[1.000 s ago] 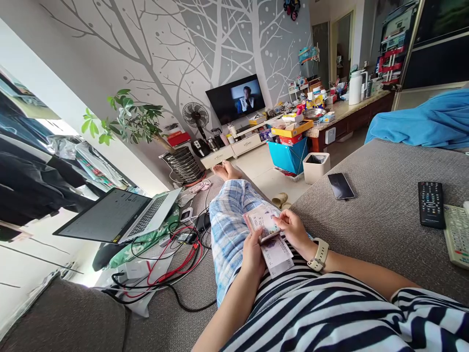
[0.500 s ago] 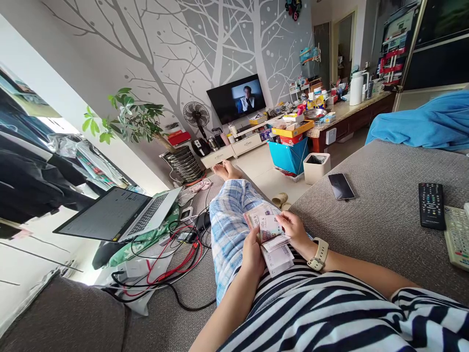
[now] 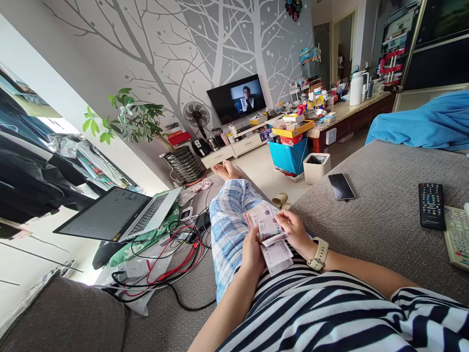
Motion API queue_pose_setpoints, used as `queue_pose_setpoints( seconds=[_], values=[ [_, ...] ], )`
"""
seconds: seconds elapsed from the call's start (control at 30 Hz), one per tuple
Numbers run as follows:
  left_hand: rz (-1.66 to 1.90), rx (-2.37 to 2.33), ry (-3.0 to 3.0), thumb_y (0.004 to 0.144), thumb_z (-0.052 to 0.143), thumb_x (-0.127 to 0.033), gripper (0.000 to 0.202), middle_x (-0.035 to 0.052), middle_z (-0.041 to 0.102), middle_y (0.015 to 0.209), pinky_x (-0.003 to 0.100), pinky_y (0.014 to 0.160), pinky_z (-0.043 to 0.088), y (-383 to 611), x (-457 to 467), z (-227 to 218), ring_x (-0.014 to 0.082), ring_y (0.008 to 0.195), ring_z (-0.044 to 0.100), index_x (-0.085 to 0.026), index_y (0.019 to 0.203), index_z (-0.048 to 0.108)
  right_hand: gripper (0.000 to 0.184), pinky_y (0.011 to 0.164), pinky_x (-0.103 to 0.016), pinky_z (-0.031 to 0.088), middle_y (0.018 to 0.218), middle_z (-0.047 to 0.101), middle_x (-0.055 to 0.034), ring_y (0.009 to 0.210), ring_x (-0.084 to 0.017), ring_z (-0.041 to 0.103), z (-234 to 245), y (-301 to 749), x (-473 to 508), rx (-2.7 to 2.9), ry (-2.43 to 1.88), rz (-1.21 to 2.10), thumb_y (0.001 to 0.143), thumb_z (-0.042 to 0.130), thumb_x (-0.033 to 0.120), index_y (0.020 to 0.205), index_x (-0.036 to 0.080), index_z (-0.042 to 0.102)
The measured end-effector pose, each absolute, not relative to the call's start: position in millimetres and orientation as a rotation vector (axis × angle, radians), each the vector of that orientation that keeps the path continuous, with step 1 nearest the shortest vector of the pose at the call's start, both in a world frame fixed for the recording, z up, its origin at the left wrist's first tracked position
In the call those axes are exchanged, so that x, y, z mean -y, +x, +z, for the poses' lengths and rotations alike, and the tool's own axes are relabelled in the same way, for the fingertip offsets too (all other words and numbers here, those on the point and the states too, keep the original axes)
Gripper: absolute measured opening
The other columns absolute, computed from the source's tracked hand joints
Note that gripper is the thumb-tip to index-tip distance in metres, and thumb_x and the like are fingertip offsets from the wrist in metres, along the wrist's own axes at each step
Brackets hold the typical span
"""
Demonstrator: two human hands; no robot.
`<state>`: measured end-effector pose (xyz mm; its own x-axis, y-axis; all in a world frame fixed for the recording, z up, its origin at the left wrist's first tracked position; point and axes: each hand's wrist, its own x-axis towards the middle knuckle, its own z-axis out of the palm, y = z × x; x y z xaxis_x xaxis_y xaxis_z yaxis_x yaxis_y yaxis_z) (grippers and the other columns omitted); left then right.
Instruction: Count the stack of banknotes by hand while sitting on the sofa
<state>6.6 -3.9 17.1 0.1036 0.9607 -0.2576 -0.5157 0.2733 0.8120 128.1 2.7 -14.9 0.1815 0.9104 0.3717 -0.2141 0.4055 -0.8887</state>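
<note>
A bundle of banknotes (image 3: 264, 219) lies fanned between my two hands, above my lap in blue plaid trousers (image 3: 227, 239). My left hand (image 3: 252, 252) is closed around the near left side of the bundle, thumb on top. My right hand (image 3: 293, 229), with a pale watch (image 3: 318, 254) on the wrist, pinches the right edge of the top notes. Some notes are folded over and hang down towards my striped shirt (image 3: 330, 303). The fingers beneath the notes are hidden.
A laptop (image 3: 120, 215) stands open at the left, beside tangled red and black cables (image 3: 186, 254). On the grey sofa to the right lie a phone (image 3: 341, 187), a black remote (image 3: 431, 205) and a pale remote (image 3: 458, 234). Beyond are a bin (image 3: 317, 168) and a cluttered table.
The top note between my hands has shifted and now lies flatter, showing more of its printed face. My right fingers have moved slightly; my left hand keeps its hold.
</note>
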Motion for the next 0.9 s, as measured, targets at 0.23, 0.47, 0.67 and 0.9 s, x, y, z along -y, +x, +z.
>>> queue_pose_setpoints(
  seconds=[0.23,0.47,0.67,0.9],
  values=[
    [1.164,-0.936,0.603,0.077,0.059,-0.028,0.029,0.0102,0.074,0.085,0.037,0.077,0.055,6.6,6.0,19.4,0.0253,0.08,0.07,-0.01,0.099,0.067,0.027,0.051,-0.024,0.03,0.06,0.044,0.0032,0.054,-0.011,0.038,-13.7,127.9,-1.8,1.093,-0.794,0.92,0.085,0.057,0.042,0.073,0.018,0.055],
    [1.18,-0.912,0.608,0.078,0.059,-0.028,0.031,0.0114,0.073,0.088,0.037,0.078,0.055,6.3,5.2,18.9,0.0255,0.083,0.07,-0.01,0.102,0.066,0.028,0.05,-0.025,0.028,0.06,0.043,0.0032,0.054,-0.011,0.037,-16.2,127.8,-1.7,1.093,-0.805,0.932,0.085,0.057,0.044,0.073,0.019,0.055],
    [1.179,-0.948,0.595,0.079,0.058,-0.028,0.025,0.0093,0.073,0.082,0.036,0.076,0.055,6.1,6.5,19.3,0.0251,0.082,0.07,-0.013,0.097,0.068,0.028,0.049,-0.025,0.026,0.058,0.041,0.0039,0.052,-0.01,0.034,-17.1,128.1,-2.0,1.101,-0.798,0.935,0.086,0.056,0.043,0.072,0.018,0.055],
    [1.156,-0.933,0.601,0.08,0.056,-0.03,0.027,0.0089,0.073,0.083,0.037,0.081,0.053,4.0,4.4,15.3,0.0258,0.086,0.07,-0.015,0.099,0.068,0.028,0.049,-0.025,0.028,0.059,0.043,0.0033,0.053,-0.011,0.036,-18.5,128.0,-2.2,1.095,-0.798,0.933,0.085,0.057,0.043,0.072,0.018,0.055]
  ],
)
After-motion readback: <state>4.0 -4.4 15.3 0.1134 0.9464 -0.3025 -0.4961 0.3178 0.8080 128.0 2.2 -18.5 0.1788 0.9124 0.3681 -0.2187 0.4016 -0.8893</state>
